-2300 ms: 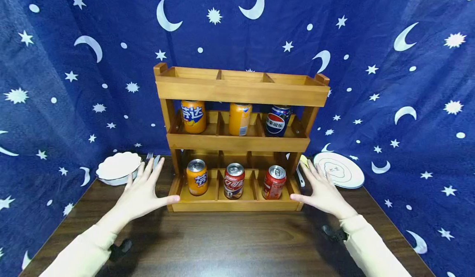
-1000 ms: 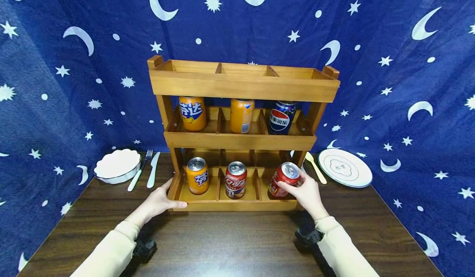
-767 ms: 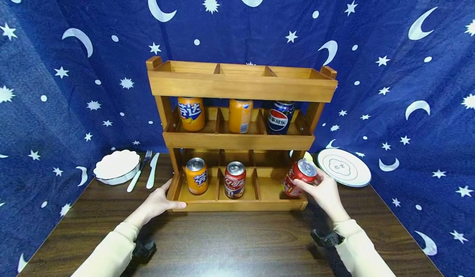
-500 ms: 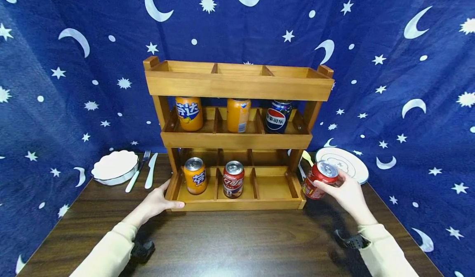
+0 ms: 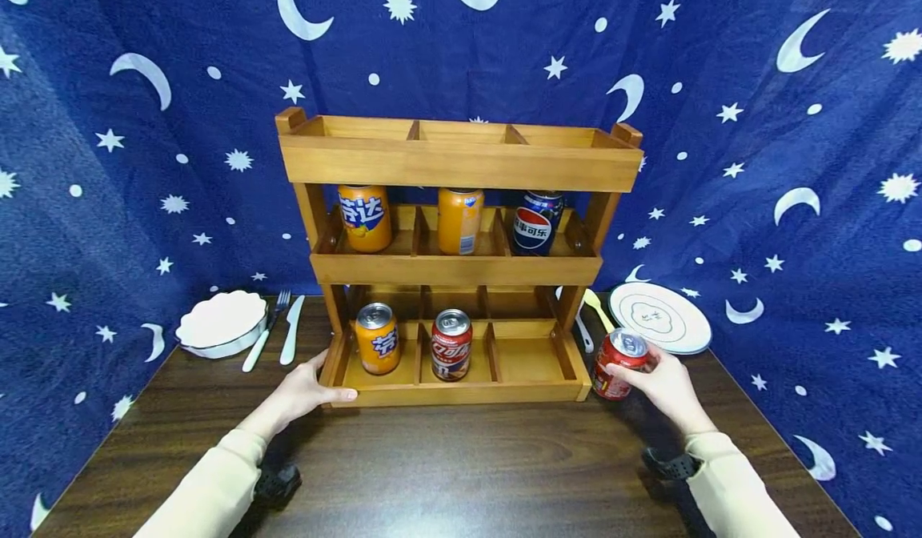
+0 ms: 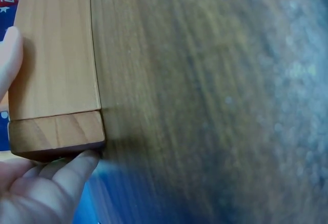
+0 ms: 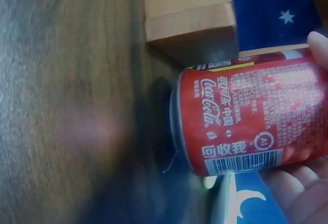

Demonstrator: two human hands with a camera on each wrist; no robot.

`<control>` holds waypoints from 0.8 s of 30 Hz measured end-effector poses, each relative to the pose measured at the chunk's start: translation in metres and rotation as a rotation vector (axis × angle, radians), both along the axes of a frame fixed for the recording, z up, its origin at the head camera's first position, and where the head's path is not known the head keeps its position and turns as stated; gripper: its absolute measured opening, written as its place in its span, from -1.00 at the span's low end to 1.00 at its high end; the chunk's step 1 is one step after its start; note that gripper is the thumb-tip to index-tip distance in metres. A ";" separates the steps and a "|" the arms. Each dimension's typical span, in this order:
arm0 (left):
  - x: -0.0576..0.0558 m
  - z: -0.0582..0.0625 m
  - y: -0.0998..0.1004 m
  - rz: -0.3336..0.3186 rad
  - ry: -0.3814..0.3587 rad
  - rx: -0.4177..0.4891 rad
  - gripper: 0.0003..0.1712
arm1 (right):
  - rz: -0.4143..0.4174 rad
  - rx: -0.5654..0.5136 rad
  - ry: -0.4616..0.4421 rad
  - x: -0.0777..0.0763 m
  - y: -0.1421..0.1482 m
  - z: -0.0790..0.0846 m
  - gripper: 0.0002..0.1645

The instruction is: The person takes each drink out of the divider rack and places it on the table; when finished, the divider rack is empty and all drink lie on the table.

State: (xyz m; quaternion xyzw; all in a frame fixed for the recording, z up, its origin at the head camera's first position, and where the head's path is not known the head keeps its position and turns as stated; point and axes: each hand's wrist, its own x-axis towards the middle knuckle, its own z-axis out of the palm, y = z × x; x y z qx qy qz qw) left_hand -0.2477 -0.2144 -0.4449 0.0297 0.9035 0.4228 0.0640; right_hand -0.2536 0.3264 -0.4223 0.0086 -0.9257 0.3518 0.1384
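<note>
A wooden rack (image 5: 455, 271) with divided tiers stands on the table. My left hand (image 5: 298, 392) grips its lower left corner, thumb over the front board and fingers round the end, as the left wrist view shows. Just right of the rack, my right hand (image 5: 671, 390) holds a red Coca-Cola can (image 5: 611, 376) upright between thumb and fingers. In the right wrist view the can (image 7: 241, 119) has its base close to the tabletop; I cannot tell whether it touches. The bottom tier holds an orange Fanta can (image 5: 378, 344) and another red cola can (image 5: 450, 350); its right compartment is bare.
The middle tier holds two orange cans (image 5: 365, 219) and a blue Pepsi can (image 5: 536, 226). A white scalloped dish (image 5: 222, 322), fork (image 5: 266, 334) and knife (image 5: 291, 331) lie left. At right are a white plate (image 5: 666, 322) and a yellow-handled utensil (image 5: 598, 307).
Both hands came in from beside the rack. The left took hold of its corner; the right lifted the red cola can from the bottom right compartment, carried it rightward out and lowered it.
</note>
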 end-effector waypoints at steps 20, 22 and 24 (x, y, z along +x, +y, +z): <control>-0.002 -0.002 0.001 0.008 -0.011 -0.008 0.15 | 0.032 -0.024 -0.082 -0.009 0.005 -0.007 -0.22; -0.002 -0.001 0.001 0.012 -0.013 -0.010 0.15 | 0.029 -0.005 -0.079 -0.009 0.005 -0.003 -0.15; -0.001 0.000 0.001 0.015 -0.014 -0.013 0.15 | 0.032 0.001 -0.058 -0.009 0.005 0.003 -0.10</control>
